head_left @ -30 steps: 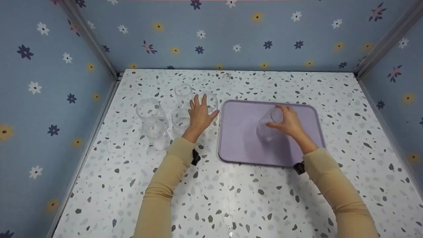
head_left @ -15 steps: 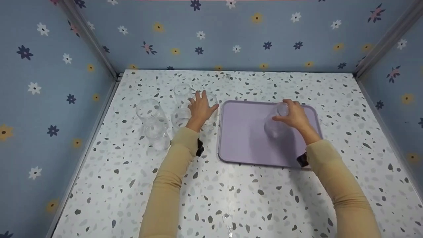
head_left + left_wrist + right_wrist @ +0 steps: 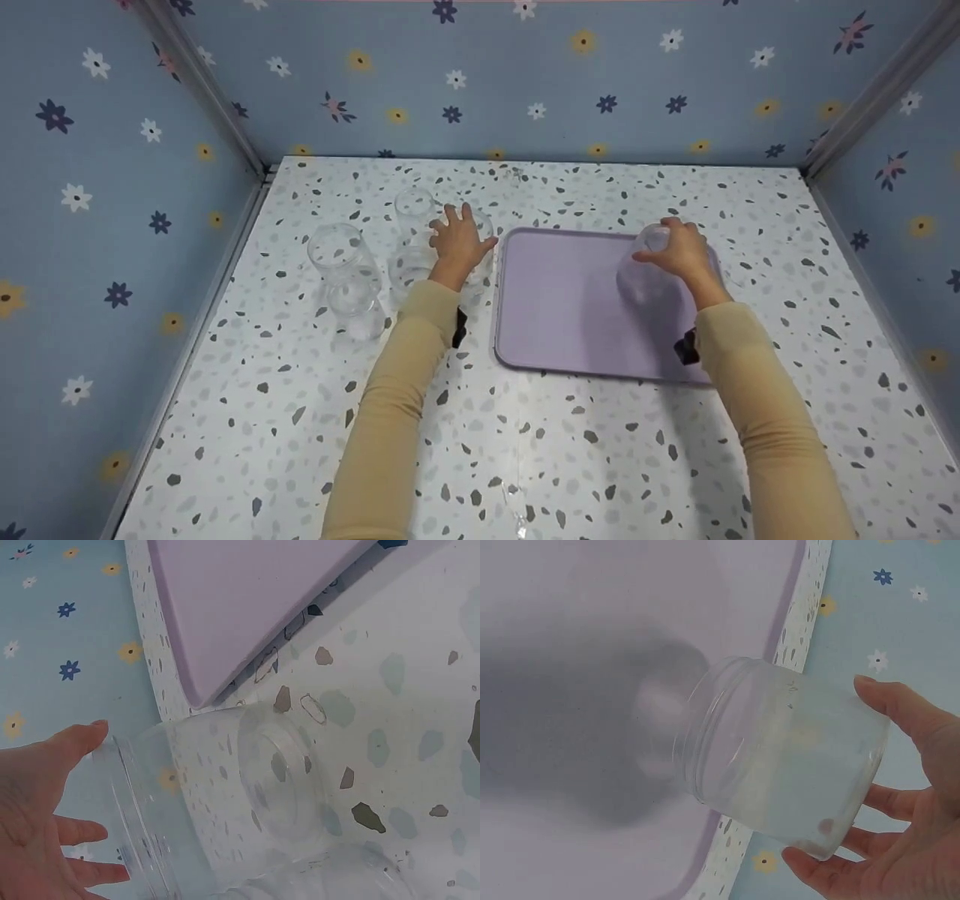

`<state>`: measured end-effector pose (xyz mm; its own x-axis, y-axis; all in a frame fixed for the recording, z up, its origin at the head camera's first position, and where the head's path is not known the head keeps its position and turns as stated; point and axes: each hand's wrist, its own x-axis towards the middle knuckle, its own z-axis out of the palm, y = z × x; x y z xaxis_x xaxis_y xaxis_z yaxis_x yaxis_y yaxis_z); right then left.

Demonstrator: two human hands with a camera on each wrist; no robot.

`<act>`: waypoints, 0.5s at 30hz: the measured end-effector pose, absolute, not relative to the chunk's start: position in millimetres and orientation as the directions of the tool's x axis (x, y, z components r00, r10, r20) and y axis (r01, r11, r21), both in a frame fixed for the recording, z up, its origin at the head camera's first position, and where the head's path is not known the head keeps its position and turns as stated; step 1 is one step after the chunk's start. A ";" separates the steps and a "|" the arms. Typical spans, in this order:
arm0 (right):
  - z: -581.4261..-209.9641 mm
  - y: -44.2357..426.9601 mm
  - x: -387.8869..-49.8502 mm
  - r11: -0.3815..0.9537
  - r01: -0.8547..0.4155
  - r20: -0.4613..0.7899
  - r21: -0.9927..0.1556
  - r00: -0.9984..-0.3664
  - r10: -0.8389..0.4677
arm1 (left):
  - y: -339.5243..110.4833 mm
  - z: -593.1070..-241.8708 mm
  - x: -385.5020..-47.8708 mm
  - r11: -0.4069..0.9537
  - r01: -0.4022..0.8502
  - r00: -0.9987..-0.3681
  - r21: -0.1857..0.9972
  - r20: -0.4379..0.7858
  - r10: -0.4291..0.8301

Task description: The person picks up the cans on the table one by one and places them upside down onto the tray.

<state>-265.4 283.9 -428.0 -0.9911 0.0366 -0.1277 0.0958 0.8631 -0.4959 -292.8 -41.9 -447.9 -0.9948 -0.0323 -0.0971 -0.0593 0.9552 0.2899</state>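
In the head view my right hand (image 3: 684, 249) holds a clear jar (image 3: 642, 279) over the right part of the lilac tray (image 3: 555, 300). The right wrist view has this jar (image 3: 810, 757) mouth-down, its threaded rim toward the tray and thumb and fingers spread around its base. Left of the tray, my left hand (image 3: 459, 241) is over another clear jar (image 3: 481, 262), which stands upright. From the left wrist, the thumb is at the edge of that jar's rim (image 3: 139, 817), with the fingers extended beside it; whether they touch is unclear.
Several more clear jars stand at the left, among them a tall one (image 3: 341, 251), a smaller one in front (image 3: 352, 300) and one at the back (image 3: 415, 214). Flower-patterned panels (image 3: 525, 82) enclose the speckled table (image 3: 300, 450) at the back and sides.
My right hand has carried its jar rightward and slightly back over the tray. The left hand has shifted a little to the right and back above the jar beside the tray.
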 end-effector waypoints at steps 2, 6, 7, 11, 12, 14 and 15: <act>-427.1 286.0 -267.4 0.871 0.126 -0.154 -0.476 -0.986 0.059 | -41.6 -446.1 -293.3 0.962 -0.059 -0.992 0.267 -0.121 -0.028; -424.4 289.2 -270.0 0.869 0.175 -0.194 -0.462 -0.976 0.093 | -41.2 -443.2 -294.1 0.971 -0.067 -0.986 0.229 -0.165 -0.029; -423.7 289.9 -270.4 0.868 0.181 -0.199 -0.462 -0.975 0.097 | -41.0 -442.8 -294.3 0.973 -0.070 -0.984 0.222 -0.173 -0.031; -420.7 293.0 -272.1 0.855 0.189 -0.189 -0.484 -0.976 0.109 | -40.7 -441.9 -295.2 0.976 -0.078 -0.980 0.204 -0.193 -0.038; -419.9 293.7 -272.3 0.851 0.192 -0.184 -0.488 -0.976 0.114 | -40.6 -441.7 -295.6 0.976 -0.080 -0.980 0.202 -0.195 -0.039; -418.8 295.6 -273.1 0.843 0.199 -0.176 -0.499 -0.976 0.126 | -40.7 -441.3 -296.7 0.978 -0.082 -0.978 0.193 -0.203 -0.042; -418.3 296.6 -273.4 0.842 0.200 -0.171 -0.502 -0.977 0.130 | -40.9 -441.4 -297.5 0.978 -0.084 -0.977 0.192 -0.207 -0.044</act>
<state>-273.4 296.6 -418.3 -0.9766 0.1298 -0.1713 0.1999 0.8416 -0.5018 -297.5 -40.9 -441.4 -0.9773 -0.0437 -0.2075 -0.0845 0.9778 0.1916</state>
